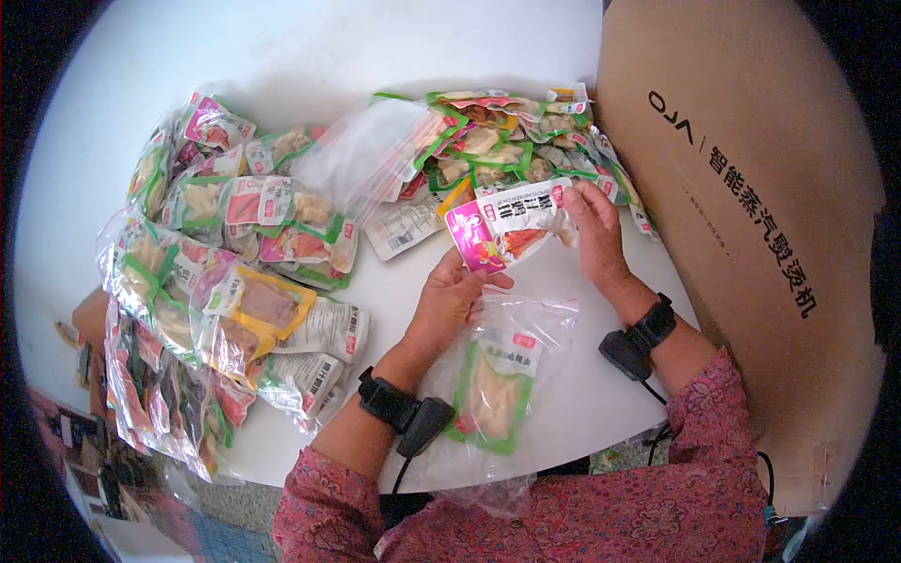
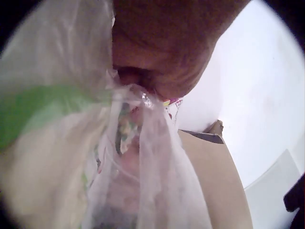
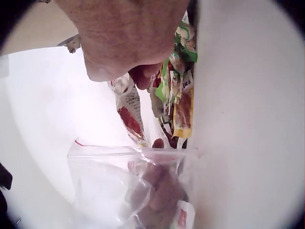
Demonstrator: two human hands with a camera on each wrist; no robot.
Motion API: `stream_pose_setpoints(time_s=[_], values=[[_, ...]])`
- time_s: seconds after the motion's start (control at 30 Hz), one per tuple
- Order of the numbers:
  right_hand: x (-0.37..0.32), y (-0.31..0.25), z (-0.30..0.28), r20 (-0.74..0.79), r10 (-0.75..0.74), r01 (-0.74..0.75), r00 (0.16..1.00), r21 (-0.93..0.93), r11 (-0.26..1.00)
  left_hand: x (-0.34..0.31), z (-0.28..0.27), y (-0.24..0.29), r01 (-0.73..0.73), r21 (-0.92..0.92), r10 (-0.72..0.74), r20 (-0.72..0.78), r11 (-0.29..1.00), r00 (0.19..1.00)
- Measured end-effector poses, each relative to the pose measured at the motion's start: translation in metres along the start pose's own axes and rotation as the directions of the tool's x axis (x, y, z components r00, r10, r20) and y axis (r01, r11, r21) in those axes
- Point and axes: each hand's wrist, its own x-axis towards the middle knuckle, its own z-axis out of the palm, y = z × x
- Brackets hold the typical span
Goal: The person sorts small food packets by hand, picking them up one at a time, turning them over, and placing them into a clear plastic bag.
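Fingers of the right hand (image 1: 603, 239) pinch the food packet (image 1: 511, 225) just beyond the zip bag (image 1: 549, 328), whose edge the left hand (image 1: 446, 305) grasps. Limp plastic folding inward could snag the packet's corner.

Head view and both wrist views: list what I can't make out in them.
- Far tips of the right hand's fingers: head view, behind the held packet.
- Lowest packets in the left pile: head view, covered by those on top.
- Carton's far side: head view, cut off by the dark rim.
- Most of the held packet: left wrist view, behind hand and clear bag.
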Motion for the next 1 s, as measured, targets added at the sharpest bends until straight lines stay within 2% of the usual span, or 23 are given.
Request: stream_pose_setpoints(time_s=[0.07, 0.2, 0.43, 0.6, 0.67, 0.73, 0.83, 0.93, 1.0], values=[[-0.0024, -0.0012, 0.0002, 0.015, -0.023, 0.023, 1.0, -0.027, 0.999, 0.0017, -0.0004, -0.0021, -0.035, -0.03, 0.034, -0.032, 0.999, 0.999], [-0.0042, -0.0045, 0.0004, 0.059, -0.056, 0.06, 0.997, -0.072, 0.996, 0.0023, 0.0009, 0.0015, 0.0, -0.051, -0.003, -0.058, 0.999, 0.998], [-0.0058, -0.0053, 0.0036, 0.06, -0.057, 0.058, 0.997, -0.017, 0.998, 0.0022, 0.0023, 0.0043, 0.024, -0.008, -0.024, -0.099, 1.0, 0.995], [-0.0063, -0.0024, 0.0027, 0.068, -0.129, 0.136, 0.989, -0.102, 0.986, 0.0014, 0.0037, 0.0058, 0.009, -0.021, -0.012, -0.129, 1.0, 0.992], [-0.008, -0.0035, 0.005, 0.046, -0.111, 0.115, 0.993, -0.087, 0.99, 0.001, 0.0032, 0.0057, 0.03, -0.036, -0.035, -0.144, 0.999, 0.989], [-0.0082, -0.0035, 0.0053, 0.024, -0.092, 0.094, 0.995, -0.071, 0.993, 0.0011, 0.0024, 0.0043, 0.093, 0.05, -0.087, -0.106, 0.994, 0.991], [-0.0076, -0.0009, 0.0044, 0.055, -0.087, 0.091, 0.995, -0.086, 0.992, -0.0013, 0.0069, 0.0069, 0.017, -0.046, -0.022, -0.131, 0.999, 0.991], [-0.0083, 0.0002, 0.0059, 0.072, -0.13, 0.137, 0.989, -0.107, 0.985, 0.0002, 0.0024, 0.0048, 0.037, -0.034, -0.04, -0.113, 0.999, 0.993], [-0.0102, -0.0042, 0.0069, 0.116, -0.047, 0.051, 0.992, -0.039, 0.998, 0.0005, 0.0026, 0.0041, 0.032, -0.064, -0.04, -0.124, 0.997, 0.991]])
